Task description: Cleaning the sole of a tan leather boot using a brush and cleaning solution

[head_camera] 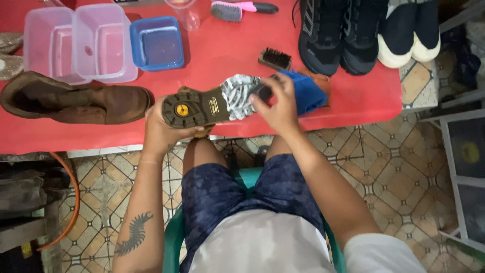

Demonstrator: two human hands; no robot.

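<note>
Boot (202, 107), sole up, sits in our two hands at the near edge of the red counter (227, 45). Our left hand (161, 129) cups the heel from below, fingers curled around it. Our right hand (278, 103) has its grip pressed together on a dark brush (261, 92) laid against the foamy forefoot. A blue cloth (308, 93) lies just beside that hand. Its brown mate (76, 98) rests to the left, near clear tubs (81, 43) and a blue tub (157, 43).
</note>
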